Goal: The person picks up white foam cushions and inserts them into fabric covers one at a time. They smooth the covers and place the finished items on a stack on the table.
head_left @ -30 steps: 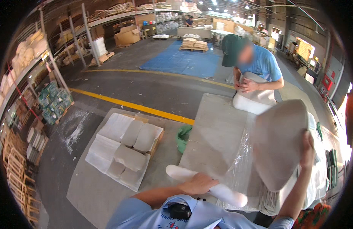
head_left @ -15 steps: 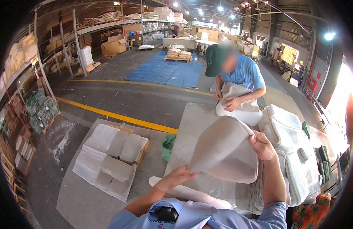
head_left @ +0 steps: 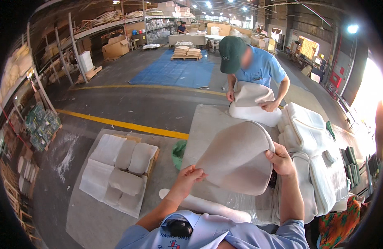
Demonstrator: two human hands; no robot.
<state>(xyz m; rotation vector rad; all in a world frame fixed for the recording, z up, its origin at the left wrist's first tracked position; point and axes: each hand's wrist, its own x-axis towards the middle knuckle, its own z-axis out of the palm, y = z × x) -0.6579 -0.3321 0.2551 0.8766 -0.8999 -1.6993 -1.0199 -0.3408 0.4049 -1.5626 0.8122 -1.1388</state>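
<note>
A pale beige fabric cover (head_left: pixel 237 157) is stretched between my two hands above the table, funnel-shaped, with its rounded, open side toward the right. My left hand (head_left: pixel 188 179) pinches its narrow left corner, fingers closed. On the other side, my right hand (head_left: pixel 282 161) grips the rim, thumb on top and fingers partly hidden behind. A long white roll (head_left: pixel 208 206) lies near my body, below the cover. Across the table, a co-worker in a cap holds a similar beige cover (head_left: pixel 253 94) over a white pad (head_left: pixel 251 114).
The table (head_left: pixel 208 128) is covered in clear plastic. Stacked white padded pieces (head_left: pixel 307 133) fill its right side. On the floor at left, a pallet carries pale folded sheets (head_left: pixel 127 184). A green bag (head_left: pixel 179 153) sits by the table's left edge. Patterned orange-green cloth (head_left: pixel 343 222) hangs at lower right.
The cover stays in both my hands, tilted slightly differently. The co-worker has bent further down, hands now spread apart to the sides of the other cover.
</note>
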